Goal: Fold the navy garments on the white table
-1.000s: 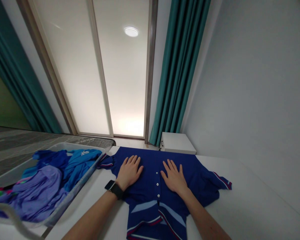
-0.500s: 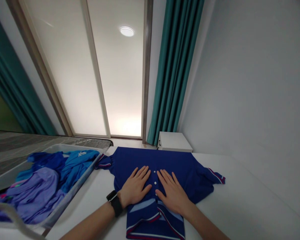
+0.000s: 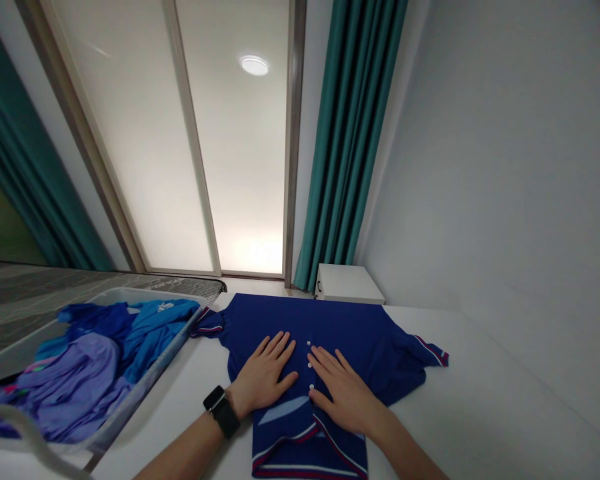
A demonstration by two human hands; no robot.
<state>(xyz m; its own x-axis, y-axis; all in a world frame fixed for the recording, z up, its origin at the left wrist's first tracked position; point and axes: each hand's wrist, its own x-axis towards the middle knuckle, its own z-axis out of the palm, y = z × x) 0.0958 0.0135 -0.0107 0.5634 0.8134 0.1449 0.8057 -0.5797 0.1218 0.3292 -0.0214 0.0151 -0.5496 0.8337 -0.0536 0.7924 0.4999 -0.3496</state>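
A dark blue polo shirt (image 3: 280, 313) with white buttons and red-and-white trim lies spread on the white table (image 3: 460, 413), its collar end towards me. My left hand (image 3: 265, 373) rests flat on the shirt, left of the buttons, fingers stretched out and pointing away. A black watch (image 3: 223, 410) is on that wrist. On the other side of the buttons, my right hand (image 3: 345, 390) also lies flat on the cloth with its fingers extended. Both sleeves stick out to the sides. Part of the shirt front is hidden under my hands.
A light plastic bin (image 3: 155, 370) with purple and blue clothes (image 3: 75, 380) stands at the left. A pale curved bar (image 3: 25, 433) crosses the lower left corner. Beyond the table are a small white cabinet (image 3: 350, 283), a teal curtain (image 3: 353, 147) and frosted sliding doors (image 3: 240, 167).
My left hand has slid slightly left and my right hand has shifted slightly down and left, both still flat on the shirt. The shirt lies practically as before.
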